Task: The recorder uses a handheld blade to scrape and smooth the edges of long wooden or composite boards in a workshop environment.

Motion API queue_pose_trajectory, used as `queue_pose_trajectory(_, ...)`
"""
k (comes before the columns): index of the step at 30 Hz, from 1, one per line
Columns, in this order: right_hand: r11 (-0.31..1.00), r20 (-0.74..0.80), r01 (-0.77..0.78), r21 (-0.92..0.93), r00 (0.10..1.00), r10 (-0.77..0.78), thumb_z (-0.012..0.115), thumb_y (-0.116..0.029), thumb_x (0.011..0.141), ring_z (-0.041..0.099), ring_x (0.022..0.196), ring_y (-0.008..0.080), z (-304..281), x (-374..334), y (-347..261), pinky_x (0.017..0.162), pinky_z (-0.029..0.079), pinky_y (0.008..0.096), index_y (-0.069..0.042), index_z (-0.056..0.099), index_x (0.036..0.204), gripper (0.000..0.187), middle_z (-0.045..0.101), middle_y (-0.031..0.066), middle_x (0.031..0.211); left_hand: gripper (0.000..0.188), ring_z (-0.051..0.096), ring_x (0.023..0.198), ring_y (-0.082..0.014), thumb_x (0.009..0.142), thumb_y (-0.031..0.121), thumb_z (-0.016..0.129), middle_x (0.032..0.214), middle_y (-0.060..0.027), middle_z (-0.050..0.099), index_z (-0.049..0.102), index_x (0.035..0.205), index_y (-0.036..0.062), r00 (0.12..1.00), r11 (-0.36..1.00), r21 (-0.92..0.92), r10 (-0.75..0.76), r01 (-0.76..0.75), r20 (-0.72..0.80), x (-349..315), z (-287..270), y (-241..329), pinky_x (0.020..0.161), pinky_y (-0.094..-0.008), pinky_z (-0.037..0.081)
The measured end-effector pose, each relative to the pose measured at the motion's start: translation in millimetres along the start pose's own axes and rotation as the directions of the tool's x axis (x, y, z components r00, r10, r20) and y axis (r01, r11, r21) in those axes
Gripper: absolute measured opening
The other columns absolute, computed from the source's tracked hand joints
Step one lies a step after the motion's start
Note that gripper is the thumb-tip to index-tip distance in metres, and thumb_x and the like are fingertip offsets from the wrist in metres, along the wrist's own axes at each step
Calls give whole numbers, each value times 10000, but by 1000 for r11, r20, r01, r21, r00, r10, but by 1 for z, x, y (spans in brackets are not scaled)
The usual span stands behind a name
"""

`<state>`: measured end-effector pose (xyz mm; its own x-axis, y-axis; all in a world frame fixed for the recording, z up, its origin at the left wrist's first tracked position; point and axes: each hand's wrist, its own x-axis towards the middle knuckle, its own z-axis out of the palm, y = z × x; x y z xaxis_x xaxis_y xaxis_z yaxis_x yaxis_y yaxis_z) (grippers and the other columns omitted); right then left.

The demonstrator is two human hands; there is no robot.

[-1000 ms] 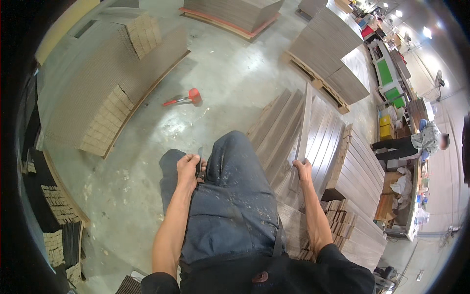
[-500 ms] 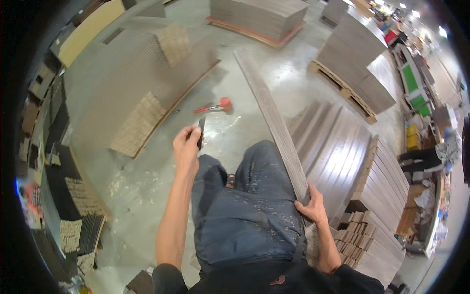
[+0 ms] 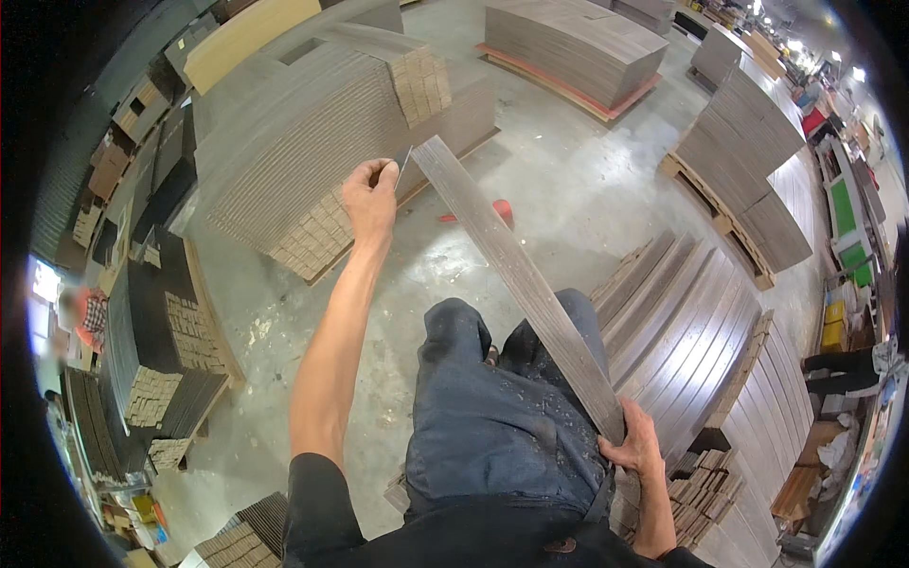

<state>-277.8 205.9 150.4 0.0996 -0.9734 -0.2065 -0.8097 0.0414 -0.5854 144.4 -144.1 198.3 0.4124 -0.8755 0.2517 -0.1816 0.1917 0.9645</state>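
A long grey wood-grain plank point(image 3: 516, 270) slants across my lap, its far end up and to the left. My right hand point(image 3: 636, 439) is closed around its near end by my right thigh. With arm stretched forward, my left hand point(image 3: 371, 201) pinches a thin dark blade-like tool point(image 3: 403, 159), whose exact kind I cannot make out. The tool's tip is right at the plank's far end; whether they touch is hard to tell. On the floor beyond, a red mallet point(image 3: 504, 210) is partly hidden behind the plank.
Large stacks of grey planks point(image 3: 312, 161) stand on pallets ahead to the left. More boards point(image 3: 743, 170) sit on a wooden pallet at far right. Loose planks point(image 3: 696, 327) lie close by my right side, with short pieces point(image 3: 705, 492) below them. Dark boards point(image 3: 156, 331) are stacked at left.
My left hand has gone forward and up with the dark tool to the plank's far end. The plank has swung slightly left at its far end. My right hand keeps its grip.
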Motion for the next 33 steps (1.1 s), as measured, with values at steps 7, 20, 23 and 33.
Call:
queue_pose_trajectory(7, 1000, 16, 2, 11, 1000, -2, 777, -268, 637, 608, 1118, 463, 0, 0, -4, 989, 493, 495, 21, 536, 1350, 806, 626, 271, 1207, 175, 602, 809, -114, 939, 133, 705, 882, -32, 702, 745, 1009, -23, 989, 976, 175, 141, -131, -50, 12, -5, -6, 759, -293, 498)
queue_pose_trajectory(20, 991, 65, 96, -99, 994, -90, 765, -270, 695, 648, 1055, 425, -1, 5, -5, 927, 528, 496, -39, 513, 1385, 770, 649, 246, 1164, 128, 652, 771, -237, 911, 103, 719, 877, -127, 707, 739, 976, -6, 953, 904, 302, 295, -301, 67, -35, -6, -11, 719, -355, 516)
queue_pose_trajectory(23, 992, 78, 69, -104, 995, -61, 761, -277, 700, 645, 1056, 424, -1, 4, -5, 925, 525, 500, -40, 510, 1389, 770, 647, 246, 1167, 133, 637, 765, -155, 946, 105, 687, 855, -102, 689, 727, 984, -16, 824, 772, 293, 505, -564, 257, -69, 8, -16, 700, -318, 510)
queue_pose_trajectory(33, 995, 69, 73, -68, 995, -69, 767, -269, 674, 616, 1080, 464, 4, 6, -11, 936, 513, 491, -5, 504, 1390, 807, 625, 257, 1179, 121, 673, 810, -256, 948, 113, 680, 903, -150, 685, 724, 979, 5, 970, 920, 308, 240, -242, 45, -39, -20, -12, 760, -379, 525)
